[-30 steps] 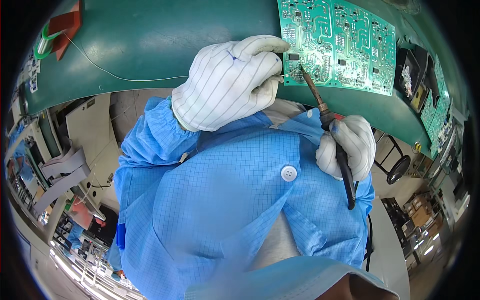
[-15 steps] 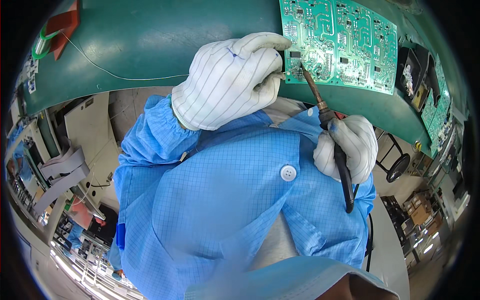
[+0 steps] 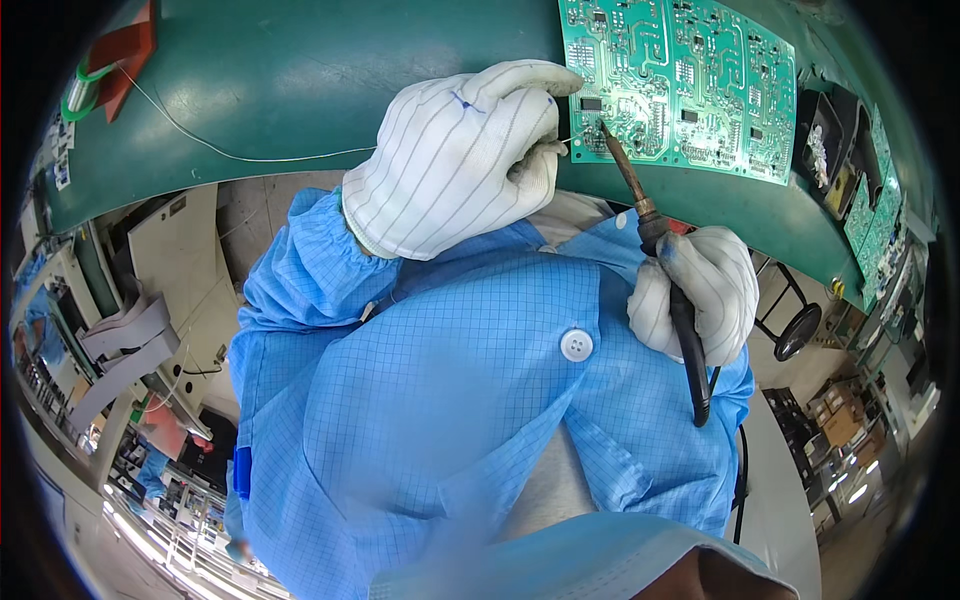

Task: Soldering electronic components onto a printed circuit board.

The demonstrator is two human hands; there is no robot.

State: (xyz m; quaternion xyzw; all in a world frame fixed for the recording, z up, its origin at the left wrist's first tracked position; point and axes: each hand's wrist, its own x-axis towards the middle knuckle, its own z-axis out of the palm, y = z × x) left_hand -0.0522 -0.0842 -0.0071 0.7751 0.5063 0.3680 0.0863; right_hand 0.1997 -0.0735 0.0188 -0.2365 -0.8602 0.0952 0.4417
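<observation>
My left hand (image 3: 462, 160), in a white striped glove, pinches thin solder wire (image 3: 270, 158) beside the left edge of a green circuit board (image 3: 690, 100). The wire's free end pokes out past the fingertips toward the board, and its other end runs back to a spool (image 3: 82, 92) at the far left. My right hand (image 3: 697, 297), gloved too, is closed around the dark handle of a soldering iron (image 3: 630, 176). The iron's tip is at the board's left part, just below a black chip (image 3: 591, 104). Whether tip and wire touch cannot be made out.
The board lies on a green table mat (image 3: 300, 80). A red-orange holder (image 3: 128, 60) stands by the spool. Right of the board are a black tray (image 3: 825, 150) with small pale parts and more green boards (image 3: 872, 215). The iron's cable hangs at my right side.
The hands have barely moved. The wire end shows slightly longer between my left fingertips and the iron's tip; the iron stays nearly in place.
</observation>
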